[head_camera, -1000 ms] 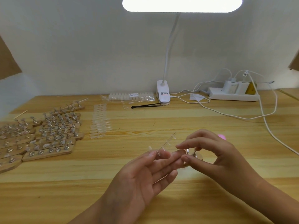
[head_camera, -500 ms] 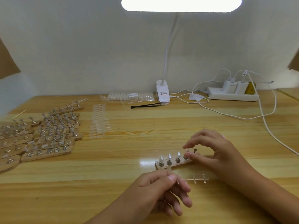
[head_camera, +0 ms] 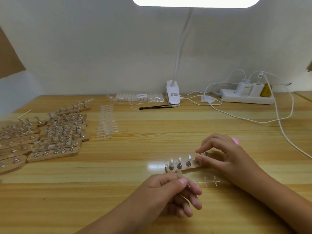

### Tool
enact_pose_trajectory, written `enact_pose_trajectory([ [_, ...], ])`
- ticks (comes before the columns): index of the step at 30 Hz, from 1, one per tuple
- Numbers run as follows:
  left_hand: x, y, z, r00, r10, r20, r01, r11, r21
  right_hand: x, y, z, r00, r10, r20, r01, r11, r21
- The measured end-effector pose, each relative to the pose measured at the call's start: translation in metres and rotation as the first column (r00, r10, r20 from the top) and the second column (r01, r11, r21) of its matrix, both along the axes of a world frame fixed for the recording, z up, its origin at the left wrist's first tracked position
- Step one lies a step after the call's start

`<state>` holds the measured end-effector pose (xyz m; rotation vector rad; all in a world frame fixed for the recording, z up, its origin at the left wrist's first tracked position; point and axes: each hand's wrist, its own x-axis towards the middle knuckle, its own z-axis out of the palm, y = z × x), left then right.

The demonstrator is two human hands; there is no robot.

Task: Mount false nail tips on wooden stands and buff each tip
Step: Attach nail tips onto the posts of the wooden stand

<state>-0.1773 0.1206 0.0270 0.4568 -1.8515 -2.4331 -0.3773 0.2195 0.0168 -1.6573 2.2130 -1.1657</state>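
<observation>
Wooden table (head_camera: 118,191) carries one wooden stand (head_camera: 184,168) at centre with four posts (head_camera: 179,165) in view, three of them bearing upright clear tips (head_camera: 180,159). Right hand (head_camera: 224,154) pinches the fourth post (head_camera: 196,160) at the stand's right end. Left hand (head_camera: 170,193), in front of the stand, pinches one clear sprue strip (head_camera: 206,181) with two crossbars left. One second earlier the left hand was raised against the right hand, hiding the stand; it now sits lower.

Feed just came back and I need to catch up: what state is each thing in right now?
Lamp: on.
Stand: flat on table, three pegs carry upright tips.
Right hand: pinches the stand's fourth peg.
Sprue: free end bare of tips.
Left hand: pinches sprue.
Chargers: plugged into power strip.
</observation>
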Motion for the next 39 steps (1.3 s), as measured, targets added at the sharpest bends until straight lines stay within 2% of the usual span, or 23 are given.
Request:
enact_pose_trajectory([
  [3, 0.001, 0.001, 0.000, 1.000, -0.004, -0.009, 0.004, 1.000, -0.027, 0.004, 0.000, 0.002, 0.997, -0.025, 0.068, 0.026, 1.000, -0.014],
  [6, 0.002, 0.002, -0.002, 1.000, -0.011, -0.019, 0.009, 0.994, -0.108, 0.009, 0.005, 0.013, 0.949, -0.041, 0.312, 0.096, 0.982, -0.163],
  [8, 0.002, 0.003, -0.004, 1.000, -0.012, -0.025, 0.007, 0.986, -0.168, 0.020, 0.007, 0.021, 0.945, 0.025, 0.326, 0.044, 0.978, -0.203],
  [11, 0.003, 0.003, -0.006, 0.999, -0.025, -0.040, 0.016, 0.977, -0.214, 0.042, 0.010, 0.024, 0.973, 0.173, 0.149, -0.161, 0.983, -0.091],
  [14, 0.003, 0.002, -0.005, 0.998, -0.030, -0.046, 0.017, 0.968, -0.250, 0.051, 0.011, 0.023, 0.960, 0.253, 0.123, -0.255, 0.967, 0.001],
  [18, 0.004, 0.000, -0.006, 0.999, -0.039, -0.037, 0.027, 0.957, -0.288, 0.048, 0.012, 0.026, 0.951, 0.258, 0.170, -0.261, 0.965, -0.001],
  [22, 0.004, -0.001, -0.004, 1.000, -0.008, -0.022, 0.003, 0.968, -0.249, 0.048, 0.013, 0.026, 0.963, 0.251, 0.097, -0.247, 0.968, -0.050],
  [25, 0.002, -0.002, -0.003, 0.999, 0.029, -0.029, -0.035, 0.970, -0.243, 0.049, 0.013, 0.021, 0.959, 0.218, -0.179, -0.245, 0.958, -0.147],
  [27, 0.001, -0.002, -0.002, 0.998, 0.045, -0.039, -0.053, 0.975, -0.217, 0.050, 0.014, 0.019, 0.896, 0.190, -0.401, -0.279, 0.944, -0.176],
  [29, 0.000, -0.002, -0.002, 0.998, 0.057, -0.027, -0.060, 0.983, -0.173, 0.049, 0.014, 0.018, 0.836, 0.187, -0.515, -0.311, 0.936, -0.165],
  [31, 0.000, -0.003, -0.003, 0.998, 0.064, -0.022, -0.067, 0.984, -0.163, 0.048, 0.013, 0.019, 0.819, 0.197, -0.539, -0.321, 0.936, -0.146],
  [33, 0.003, -0.002, -0.005, 0.996, 0.056, -0.062, -0.071, 0.964, -0.258, 0.048, 0.013, 0.022, 0.875, 0.236, -0.423, -0.319, 0.938, -0.136],
  [34, 0.005, 0.000, -0.006, 0.994, 0.053, -0.093, -0.084, 0.924, -0.374, 0.048, 0.014, 0.024, 0.919, 0.273, -0.283, -0.318, 0.939, -0.129],
  [35, 0.007, 0.001, -0.009, 0.990, 0.038, -0.138, -0.108, 0.833, -0.543, 0.048, 0.015, 0.026, 0.944, 0.311, -0.113, -0.323, 0.939, -0.113],
  [36, 0.009, 0.001, -0.010, 0.980, 0.004, -0.200, -0.148, 0.685, -0.713, 0.048, 0.015, 0.028, 0.937, 0.343, 0.059, -0.337, 0.937, -0.094],
  [37, 0.011, -0.001, -0.010, 0.963, -0.054, -0.265, -0.208, 0.480, -0.852, 0.047, 0.016, 0.030, 0.902, 0.369, 0.223, -0.358, 0.929, -0.087],
  [38, 0.013, -0.005, -0.008, 0.940, -0.121, -0.318, -0.282, 0.244, -0.928, 0.047, 0.016, 0.032, 0.845, 0.382, 0.374, -0.370, 0.923, -0.108],
  [39, 0.015, -0.010, -0.005, 0.913, -0.191, -0.360, -0.361, 0.032, -0.932, 0.046, 0.016, 0.034, 0.779, 0.373, 0.504, -0.350, 0.926, -0.144],
])
